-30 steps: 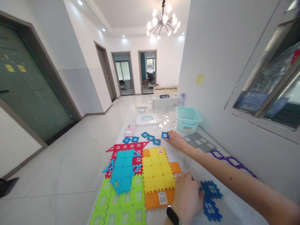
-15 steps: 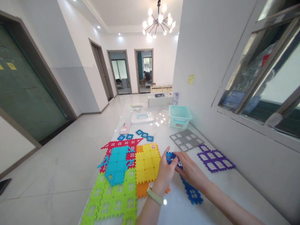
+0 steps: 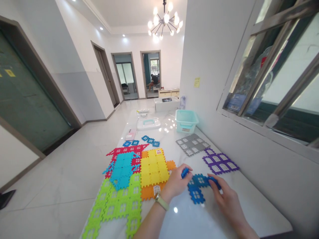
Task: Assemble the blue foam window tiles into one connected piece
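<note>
On the white counter (image 3: pixel 183 217), the left hand (image 3: pixel 176 182) has its grip pinched around a blue tile (image 3: pixel 184 173), while the right hand (image 3: pixel 228 196) grips a second blue tile (image 3: pixel 215 183) beside the joined blue pieces (image 3: pixel 196 194). Farther back stands a teal bin (image 3: pixel 186 125), its bottom hidden; a lid (image 3: pixel 149 124) lies left of it, near a white box (image 3: pixel 166 105).

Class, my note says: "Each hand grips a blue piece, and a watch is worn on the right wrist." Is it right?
Not quite: the head view shows the watch on the left wrist. The left hand and right hand do each grip a blue piece.
</note>
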Action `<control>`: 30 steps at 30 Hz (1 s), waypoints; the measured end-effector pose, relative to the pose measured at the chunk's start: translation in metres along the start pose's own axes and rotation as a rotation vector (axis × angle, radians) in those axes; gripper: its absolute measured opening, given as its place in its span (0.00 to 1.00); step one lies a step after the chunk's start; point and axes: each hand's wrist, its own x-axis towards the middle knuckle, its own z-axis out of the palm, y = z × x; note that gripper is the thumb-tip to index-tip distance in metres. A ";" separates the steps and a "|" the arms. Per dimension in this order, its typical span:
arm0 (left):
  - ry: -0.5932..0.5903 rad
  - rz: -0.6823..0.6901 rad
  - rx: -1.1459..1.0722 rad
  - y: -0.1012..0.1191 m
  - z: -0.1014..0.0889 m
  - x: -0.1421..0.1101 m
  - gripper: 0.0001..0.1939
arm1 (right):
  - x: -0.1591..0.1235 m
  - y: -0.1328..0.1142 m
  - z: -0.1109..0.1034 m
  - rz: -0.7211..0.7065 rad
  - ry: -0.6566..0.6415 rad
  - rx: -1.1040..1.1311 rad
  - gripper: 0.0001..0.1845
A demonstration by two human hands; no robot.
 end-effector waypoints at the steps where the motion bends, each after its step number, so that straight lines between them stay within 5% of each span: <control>1: -0.043 0.079 0.166 0.001 -0.001 -0.003 0.15 | -0.003 0.008 -0.005 0.087 0.046 -0.004 0.21; 4: -0.170 0.222 0.529 -0.001 0.000 -0.006 0.25 | -0.007 0.025 -0.013 0.277 0.096 0.054 0.27; 7: -0.200 0.262 0.674 -0.005 0.003 -0.005 0.32 | -0.006 0.028 -0.012 0.323 0.084 0.196 0.26; 13: -0.158 0.237 0.713 -0.005 0.001 -0.004 0.26 | 0.005 0.006 -0.004 0.283 0.032 0.374 0.18; 20: -0.164 0.246 0.697 -0.008 -0.003 0.000 0.26 | 0.028 0.005 -0.009 0.363 -0.411 0.397 0.15; 30: -0.150 0.256 0.661 -0.009 -0.002 -0.001 0.24 | 0.034 0.013 -0.001 0.318 -0.494 0.285 0.15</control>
